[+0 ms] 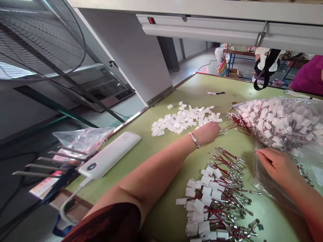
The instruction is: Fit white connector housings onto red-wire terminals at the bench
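My left hand (210, 133), with a silver bracelet at the wrist, reaches across the table. Its fingers are closed beside a few short red wires with metal ends (223, 131); whatever they hold is hidden. Just behind it lies a loose pile of small white plastic pieces (180, 121). At the right, my right hand (279, 166) is over the edge of a clear plastic bag (262, 169), its fingers curled together and their grip hidden. Between my arms spreads a heap of red wires (227, 188) with metal terminals and white connector housings.
A large clear bag (285, 121) full of white-capped wires lies at the right. A white power bank (111, 154) with a cable sits along the left table edge, near a wire fan guard (40, 40). A lamp (214, 30) hangs above; people are beyond the table.
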The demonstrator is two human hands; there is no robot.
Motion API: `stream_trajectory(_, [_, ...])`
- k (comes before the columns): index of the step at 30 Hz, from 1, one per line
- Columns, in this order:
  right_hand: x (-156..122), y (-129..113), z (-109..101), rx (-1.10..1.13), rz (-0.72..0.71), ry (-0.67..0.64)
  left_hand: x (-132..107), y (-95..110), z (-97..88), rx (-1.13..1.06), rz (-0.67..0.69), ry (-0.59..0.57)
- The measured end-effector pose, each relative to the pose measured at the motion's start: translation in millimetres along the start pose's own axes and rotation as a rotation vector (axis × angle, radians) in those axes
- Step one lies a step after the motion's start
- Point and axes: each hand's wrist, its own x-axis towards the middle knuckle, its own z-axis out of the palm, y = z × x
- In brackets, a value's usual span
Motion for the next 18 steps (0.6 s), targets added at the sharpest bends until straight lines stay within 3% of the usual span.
stream_trajectory(8, [-0.2, 3.7, -2.0, -0.106, -0.023, 0.01, 3.8, 5.9, 7.5, -0.059, -0.132, 0.074])
stream_trajectory(10, [-0.6, 9.2, -3.8, -0.131, -0.011, 0.037, 4.7, 8.1, 10.4, -0.051, -0.113, 0.083])
stream_trajectory(14, [0.0, 23.9, -17.3, -0.165, 0.088, 0.071, 3.2, 12.6, 13.3, -0.007, -0.064, 0.109])
stream_trajectory(18, [2.3, 34.0, -41.4, -0.168, 0.23, -0.002, 1.1, 14.8, 9.5, -0.046, -0.06, 0.13])
